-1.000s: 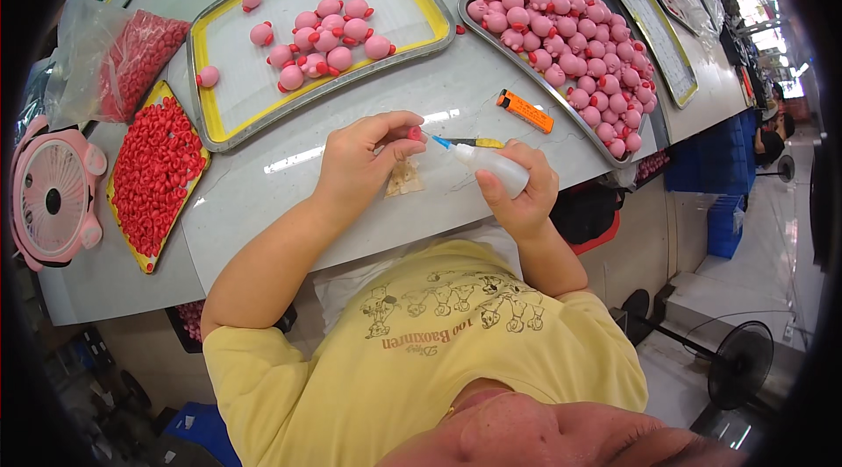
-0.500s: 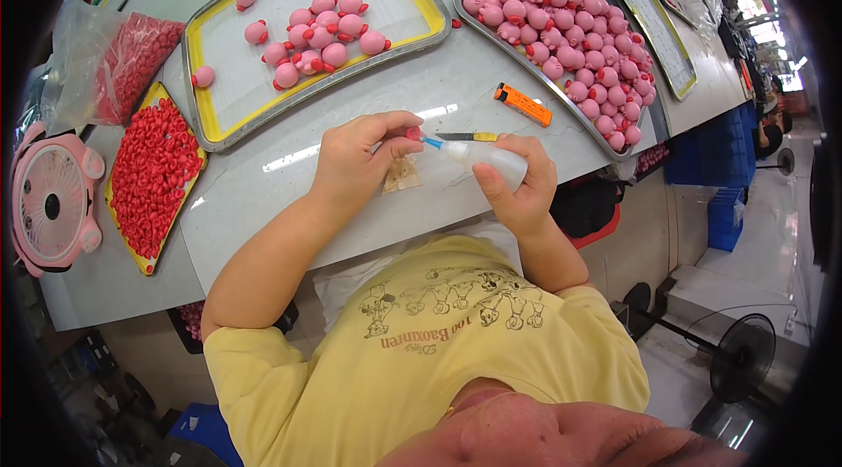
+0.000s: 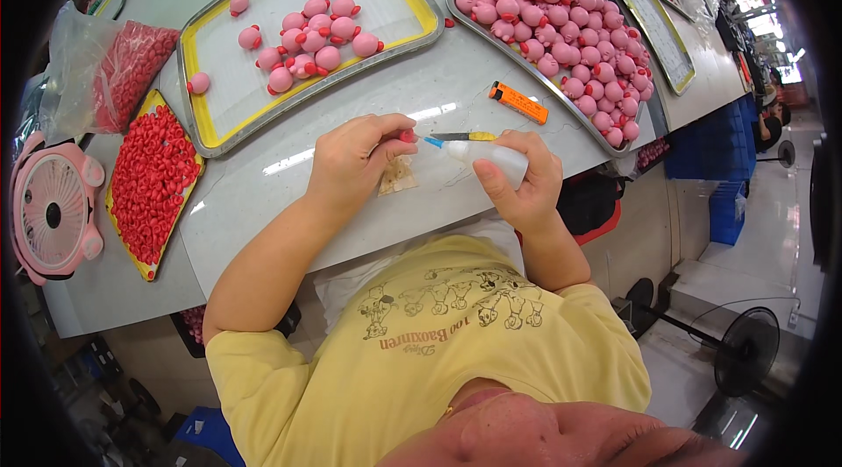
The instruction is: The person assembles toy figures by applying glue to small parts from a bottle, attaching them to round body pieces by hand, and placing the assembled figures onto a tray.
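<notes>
My left hand (image 3: 353, 156) pinches a small red piece (image 3: 409, 135) between thumb and fingertips. In my right hand (image 3: 532, 182) lies a translucent white squeeze bottle (image 3: 498, 158), tipped on its side with its blue nozzle (image 3: 433, 142) toward the red piece. A short gap seems to separate nozzle and piece. Just beyond the bottle, a thin-bladed knife with a yellow handle (image 3: 481, 135) rests on the table. Beside my left fingers is a brownish stained patch (image 3: 399, 176) on the tabletop.
A yellow-rimmed tray (image 3: 203, 107) at far left holds pink balls with red parts attached. Another tray (image 3: 517, 66) at right is heaped with pink balls. An orange box-shaped item (image 3: 519, 103) lies between. Red pieces (image 3: 153, 182), a bag of them (image 3: 136, 68) and a pink fan (image 3: 53, 208) stand left.
The red piece in my left hand has shifted slightly left, away from the blue nozzle. My right hand keeps hold of the bottle. The whole view has moved a little.
</notes>
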